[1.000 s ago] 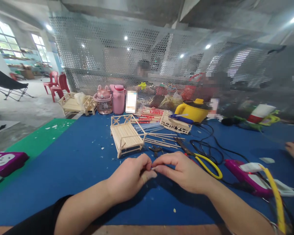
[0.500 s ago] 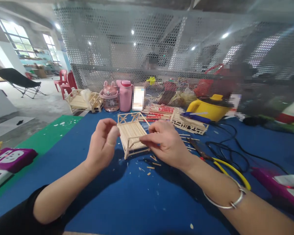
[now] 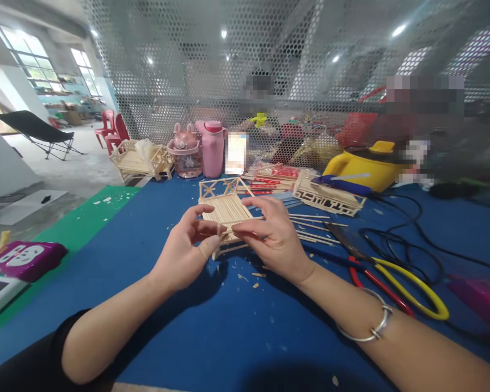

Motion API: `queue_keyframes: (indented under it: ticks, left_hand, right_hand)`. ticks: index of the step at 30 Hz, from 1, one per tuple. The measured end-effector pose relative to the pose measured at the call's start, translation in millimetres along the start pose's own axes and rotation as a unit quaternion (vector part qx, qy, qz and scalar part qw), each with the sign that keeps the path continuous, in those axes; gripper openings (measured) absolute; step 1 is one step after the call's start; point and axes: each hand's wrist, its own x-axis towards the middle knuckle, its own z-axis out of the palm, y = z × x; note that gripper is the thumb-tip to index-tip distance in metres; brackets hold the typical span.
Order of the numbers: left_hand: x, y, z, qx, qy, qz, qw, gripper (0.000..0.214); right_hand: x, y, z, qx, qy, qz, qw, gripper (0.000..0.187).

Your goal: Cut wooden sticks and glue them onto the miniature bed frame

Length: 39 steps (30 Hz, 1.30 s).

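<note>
A small stick frame (image 3: 228,208), shaped like a toy bed, rests on the blue desk (image 3: 245,337) straight ahead of the person. It seems to stand on its feet, its slatted top facing up. Its slats follow its long axis, which runs away from the person and leans slightly left toward the far end, where a rail with crossed braces stands upright. The near end points back at the person, partly covered by fingers.

The left hand (image 3: 187,246) and the right hand (image 3: 273,237) come together at that near end, fingertips almost meeting. Each has its thumb close to its fingers; whether they grip the near rail or a tiny piece beside it, I cannot tell. Working from both sides probably keeps so light a frame from sliding.

Just beyond the right hand, loose sticks (image 3: 312,237) lie in a loose fan, with yellow-handled cutters (image 3: 381,263) near them, presumably placed there for an easy reach. Wood scraps (image 3: 259,275) dot the surface in front.

Farther off, a second frame (image 3: 330,202) lies to the right, and a third frame (image 3: 136,162) stands to the left beside a pink jar (image 3: 187,160) and a pink flask (image 3: 213,152).
</note>
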Motion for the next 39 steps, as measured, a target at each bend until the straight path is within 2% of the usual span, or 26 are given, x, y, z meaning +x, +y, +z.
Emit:
queue_keyframes:
  ticks: [5,16,21,26,33,39]
  left_hand:
    - [-1.8,0.3,3.5,0.025,0.019,-0.010,0.999,0.051]
    - [-2.5,-5.8,6.5,0.105,0.070,0.010,0.992,0.054]
    - [-3.9,-7.6,5.0,0.104,0.049,0.027,0.993,0.056]
    - [-6.4,-5.7,6.8,0.111,0.035,0.071,0.991,0.058]
    - [-7.9,-3.1,7.3,0.248,0.081,0.094,0.961,0.055]
    - [-4.4,-1.7,9.3,0.298,0.123,0.108,0.940,0.050]
  right_hand:
    - [-1.3,0.9,3.2,0.016,-0.007,0.002,1.000,0.013]
    - [-0.8,1.8,4.4,0.016,0.006,-0.020,1.000,0.014]
    - [-1.1,1.9,4.7,0.004,0.007,-0.030,1.000,0.013]
    - [-1.1,2.6,5.2,-0.005,0.004,-0.035,0.999,0.012]
    - [-1.2,1.5,4.4,-0.016,-0.004,-0.040,0.999,0.014]
    - [-1.1,0.8,5.4,-0.010,-0.004,-0.031,0.999,0.014]
